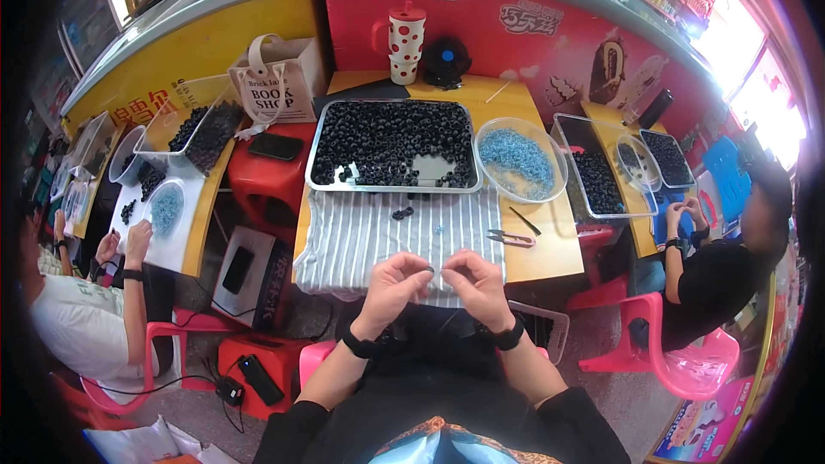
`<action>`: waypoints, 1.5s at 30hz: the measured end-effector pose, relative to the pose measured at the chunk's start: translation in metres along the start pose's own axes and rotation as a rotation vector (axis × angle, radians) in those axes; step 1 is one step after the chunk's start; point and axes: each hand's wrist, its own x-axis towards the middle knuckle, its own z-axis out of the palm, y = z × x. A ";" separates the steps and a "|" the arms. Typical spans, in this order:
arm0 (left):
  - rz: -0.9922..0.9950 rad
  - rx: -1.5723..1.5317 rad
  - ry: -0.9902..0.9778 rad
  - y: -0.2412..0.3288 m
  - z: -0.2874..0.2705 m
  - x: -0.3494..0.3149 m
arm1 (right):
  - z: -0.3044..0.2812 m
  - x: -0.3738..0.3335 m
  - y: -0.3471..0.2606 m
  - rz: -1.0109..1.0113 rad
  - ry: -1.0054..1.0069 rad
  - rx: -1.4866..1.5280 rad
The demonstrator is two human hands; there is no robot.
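Observation:
My left hand [397, 287] and my right hand [478, 287] are close together over the near edge of a grey-and-white striped cloth [344, 232]. Fingers on both hands are pinched. A small dark piece [430, 270] shows at the left fingertips; whatever the right fingertips hold is too small to name. Several black bead-like pieces [402, 213] lie on the cloth. Beyond them stands a clear tray [395, 190] of many such pieces [387, 133]. To its right, a round clear bowl [562, 174] contains tiny light-blue pieces [520, 159].
Thread snips [510, 239] and a slim dark tool [525, 221] rest right of the cloth. A dotted tumbler [405, 43] and a small black fan [446, 62] stand behind the tray. People sit at side tables, left [86, 318] and right [722, 266].

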 end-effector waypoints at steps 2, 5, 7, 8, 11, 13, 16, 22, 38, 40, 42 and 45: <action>-0.005 -0.090 -0.044 -0.001 0.001 -0.016 | 0.013 -0.011 -0.008 -0.061 -0.022 -0.045; 0.006 -0.206 -0.118 0.000 0.002 -0.031 | 0.020 -0.026 -0.024 -0.136 -0.038 -0.118; 0.013 -0.270 -0.148 0.000 0.004 -0.039 | 0.019 -0.037 -0.027 -0.123 -0.038 -0.130; 0.008 -0.276 -0.154 0.000 0.004 -0.043 | 0.020 -0.041 -0.030 -0.117 -0.042 -0.135; -0.010 -0.282 -0.185 0.000 0.007 -0.052 | 0.020 -0.052 -0.039 -0.107 -0.057 -0.140; -0.022 -0.268 -0.224 0.001 0.009 -0.056 | 0.018 -0.056 -0.043 -0.114 -0.075 -0.127; -0.005 -0.225 -0.276 0.005 0.012 -0.060 | 0.015 -0.062 -0.043 -0.080 -0.061 -0.040; -0.066 -0.322 -0.312 0.006 0.014 -0.060 | 0.011 -0.058 -0.039 -0.111 -0.079 -0.067; -0.230 -0.563 -0.329 -0.025 -0.006 -0.027 | 0.012 -0.035 0.006 0.189 0.001 0.161; -0.221 -0.603 -0.297 -0.024 -0.012 -0.024 | 0.016 -0.027 0.000 0.203 -0.030 0.111; -0.201 -0.622 -0.266 -0.022 -0.015 -0.017 | 0.011 -0.015 0.001 0.188 -0.082 -0.007; -0.170 -0.624 -0.200 -0.021 -0.026 -0.009 | -0.011 0.007 -0.006 0.075 -0.165 -0.360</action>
